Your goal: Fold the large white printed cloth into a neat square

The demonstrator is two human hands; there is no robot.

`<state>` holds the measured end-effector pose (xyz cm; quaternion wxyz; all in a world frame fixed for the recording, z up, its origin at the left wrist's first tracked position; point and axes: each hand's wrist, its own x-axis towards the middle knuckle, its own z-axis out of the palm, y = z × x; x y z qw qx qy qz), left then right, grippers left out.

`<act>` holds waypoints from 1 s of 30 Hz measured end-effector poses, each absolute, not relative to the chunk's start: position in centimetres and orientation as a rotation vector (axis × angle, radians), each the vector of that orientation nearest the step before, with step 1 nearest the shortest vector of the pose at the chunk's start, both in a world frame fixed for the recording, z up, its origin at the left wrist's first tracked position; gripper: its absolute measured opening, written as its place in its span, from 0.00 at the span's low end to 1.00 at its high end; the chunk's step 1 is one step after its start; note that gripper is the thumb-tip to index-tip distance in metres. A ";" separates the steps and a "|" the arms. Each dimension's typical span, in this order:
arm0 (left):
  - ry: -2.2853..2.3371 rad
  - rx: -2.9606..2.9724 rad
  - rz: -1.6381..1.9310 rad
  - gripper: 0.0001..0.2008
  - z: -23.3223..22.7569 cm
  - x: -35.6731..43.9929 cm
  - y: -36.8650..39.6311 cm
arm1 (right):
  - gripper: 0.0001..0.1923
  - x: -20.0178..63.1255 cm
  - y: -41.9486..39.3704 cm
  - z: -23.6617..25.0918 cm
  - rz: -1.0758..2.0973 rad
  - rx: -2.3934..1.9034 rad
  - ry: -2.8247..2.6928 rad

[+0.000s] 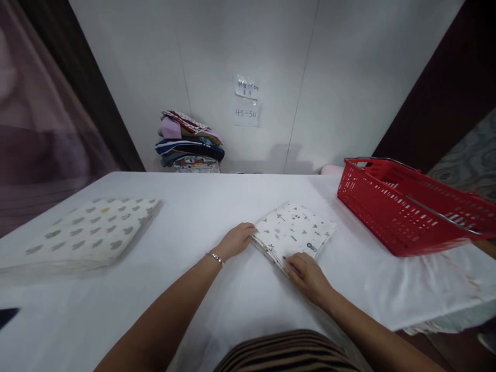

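A folded white cloth (292,227) with small dark prints lies on the white-covered table (186,289), turned at an angle. My left hand (239,239) is closed on its left corner, the fingertips partly hidden by the fabric. At the near corner my right hand (308,276) has its fingers curled over the edge, with the thumb side against the folded layers. Several layers show along the near-left side of the cloth. Farther left lies another folded cloth (91,227), white with grey shapes, apart from both hands.
A red plastic basket (372,206) with metal handles stands at the right end of the table. Behind the table's far edge rises a stack of folded fabrics (189,147) against the white wall. Paper notes (247,113) are stuck to that wall. A purplish curtain (42,119) hangs at left.
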<state>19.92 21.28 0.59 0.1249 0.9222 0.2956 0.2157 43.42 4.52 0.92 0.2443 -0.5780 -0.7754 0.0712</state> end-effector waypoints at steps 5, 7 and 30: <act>0.894 2.819 0.539 0.14 1.1 20.3 21.6 | 0.06 42.9 4.9 0.0 0.032 -1.711 -2.168; 0.950 2.852 0.532 0.13 0.8 20.5 21.5 | 0.05 42.9 4.9 -0.2 0.010 -1.714 -2.182; 0.921 2.904 0.626 0.21 -1.6 24.7 18.3 | 0.11 42.6 3.8 0.3 -0.079 -1.638 -2.273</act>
